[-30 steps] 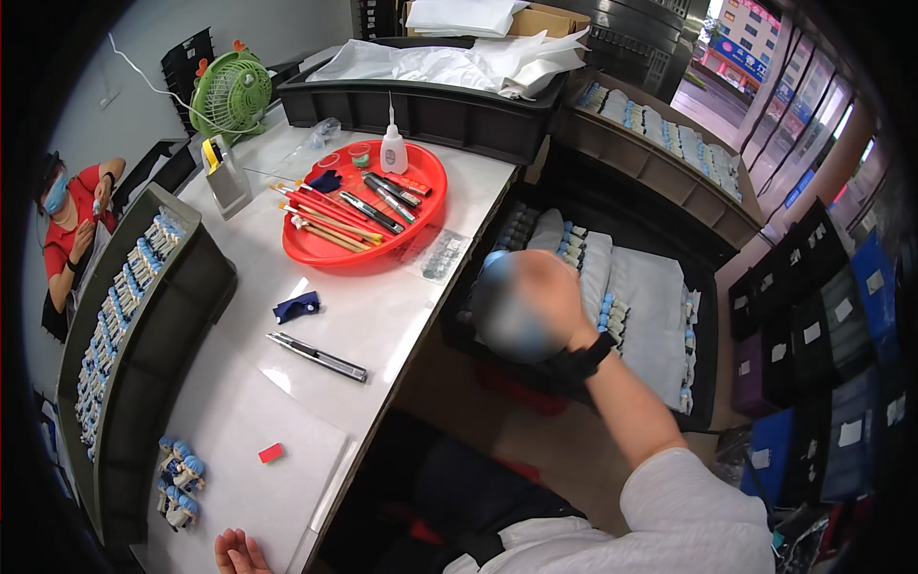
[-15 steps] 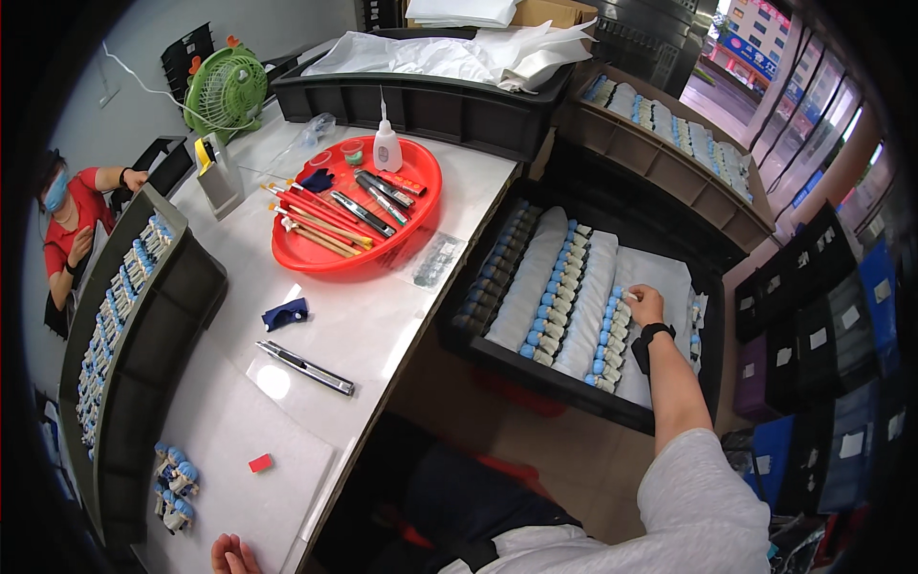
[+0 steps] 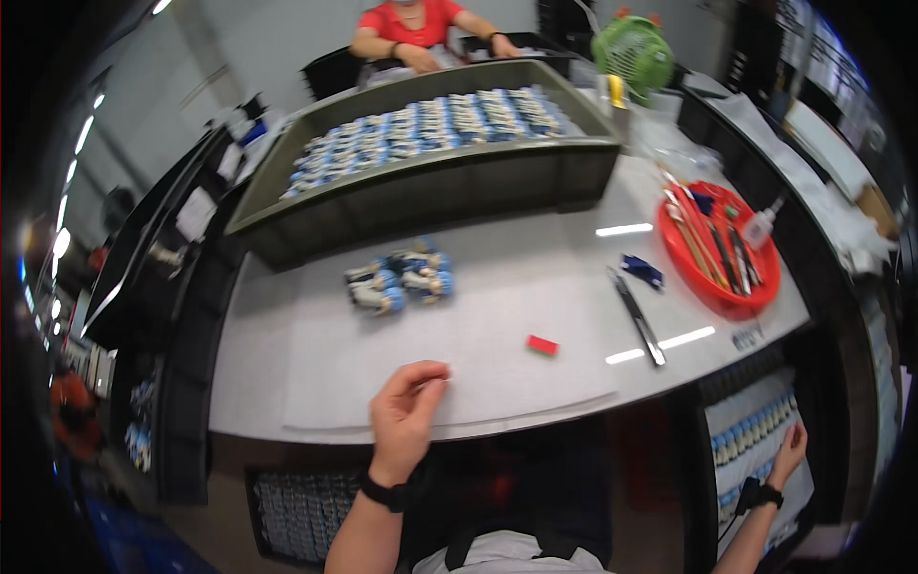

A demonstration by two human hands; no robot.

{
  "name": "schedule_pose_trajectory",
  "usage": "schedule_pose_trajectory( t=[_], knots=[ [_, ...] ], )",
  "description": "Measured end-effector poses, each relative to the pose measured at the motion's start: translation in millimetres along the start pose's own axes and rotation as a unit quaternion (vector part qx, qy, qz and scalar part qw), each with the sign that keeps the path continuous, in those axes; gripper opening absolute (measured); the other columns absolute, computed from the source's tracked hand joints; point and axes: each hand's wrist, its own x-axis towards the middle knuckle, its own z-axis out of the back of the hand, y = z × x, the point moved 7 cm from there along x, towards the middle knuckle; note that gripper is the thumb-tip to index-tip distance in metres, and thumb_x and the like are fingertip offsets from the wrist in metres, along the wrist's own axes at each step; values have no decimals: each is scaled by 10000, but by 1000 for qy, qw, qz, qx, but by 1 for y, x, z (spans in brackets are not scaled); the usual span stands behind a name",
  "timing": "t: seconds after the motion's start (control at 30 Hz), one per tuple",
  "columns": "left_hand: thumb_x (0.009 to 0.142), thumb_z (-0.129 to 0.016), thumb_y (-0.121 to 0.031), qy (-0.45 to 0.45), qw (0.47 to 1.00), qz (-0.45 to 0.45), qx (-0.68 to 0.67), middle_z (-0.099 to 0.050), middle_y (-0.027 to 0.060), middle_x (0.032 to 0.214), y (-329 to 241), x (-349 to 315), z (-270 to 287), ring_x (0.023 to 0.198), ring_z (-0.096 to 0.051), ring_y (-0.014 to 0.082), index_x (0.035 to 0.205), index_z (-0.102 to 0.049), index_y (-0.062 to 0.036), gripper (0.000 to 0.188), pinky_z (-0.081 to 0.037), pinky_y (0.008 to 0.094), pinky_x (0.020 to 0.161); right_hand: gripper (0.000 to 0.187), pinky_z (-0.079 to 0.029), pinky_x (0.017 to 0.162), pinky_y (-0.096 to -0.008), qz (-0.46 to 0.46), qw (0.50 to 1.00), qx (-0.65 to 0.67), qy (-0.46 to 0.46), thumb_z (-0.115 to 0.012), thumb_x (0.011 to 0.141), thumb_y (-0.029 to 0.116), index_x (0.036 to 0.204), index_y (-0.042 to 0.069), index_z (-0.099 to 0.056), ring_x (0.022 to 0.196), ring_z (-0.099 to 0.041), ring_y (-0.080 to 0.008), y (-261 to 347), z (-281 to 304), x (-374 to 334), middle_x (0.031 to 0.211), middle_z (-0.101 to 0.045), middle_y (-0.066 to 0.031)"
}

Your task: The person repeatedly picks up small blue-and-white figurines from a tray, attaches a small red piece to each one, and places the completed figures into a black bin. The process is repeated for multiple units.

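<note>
My left hand (image 3: 409, 413) hovers over the near edge of a pale mat (image 3: 497, 378) on the white table. Its fingers are loosely curled, the thumb a little apart from them, and I see nothing held. Beyond it several small figures (image 3: 400, 277) with light-blue heads and pale bodies lie in a cluster. At the lower right my right hand (image 3: 790, 452) reaches into a dark crate with rows of such figures (image 3: 755, 429) between white padding. Its fingers are bunched beside a row; what they hold, if anything, is hidden and blurred.
A grey-green crate (image 3: 430, 177) full of figures stands at the back; a person (image 3: 411, 33) in red works behind it. A red tray (image 3: 732, 304) holds brushes, pens and a bottle. A utility knife (image 3: 636, 316), navy cloth (image 3: 642, 272) and red block (image 3: 542, 345) lie nearby.
The view has swung left to face the table. My left hand has come further into view over the mat. My right hand is still at the crate of figures on the right.
</note>
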Motion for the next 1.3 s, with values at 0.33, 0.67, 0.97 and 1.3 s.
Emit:
schedule_pose_trajectory(
  t=[0.33, 0.67, 0.97, 1.3],
  knots=[
    [803, -617, 62, 78, 977, -129, 154, -658, 130, 1005, -76, -38, -12, 943, -637, 217, 989, -647, 10, 196, -491, 294, 831, 203, -483, 597, -191, -14, 722, 441, 533, -605, 870, -7, 1073, -7, -592, 695, -605, -84, 522, -176, -197, 856, -649, -72],
    [768, -661, -63, 107, 846, -218, 474, -651, 150, 946, -101, 66, 45, 887, -608, 312, 951, -651, -17, 189, -479, 377, 796, 196, -464, 578, -223, 151, 673, 447, 570, -646, 841, 25, 1034, -4, -631, 685, -605, -98, 620, -230, -284, 791, -656, -71],
    [676, -768, -175, 142, 687, -163, 694, -591, 80, 930, -36, 116, 26, 989, -500, 281, 883, -659, -43, 269, -432, 408, 820, 190, -498, 634, -225, 138, 683, 440, 566, -651, 846, 51, 1023, -14, -633, 711, -626, -106, 609, -242, -288, 808, -666, -82],
    [910, -600, -145, 93, 984, 133, -68, -653, 81, 963, -54, 34, 50, 874, -630, 131, 1069, -579, 16, 227, -509, 261, 795, 240, -486, 657, -229, 16, 650, 473, 595, -524, 959, 139, 1136, -14, -578, 769, -607, -106, 599, -245, -284, 879, -658, -76]
  ],
)
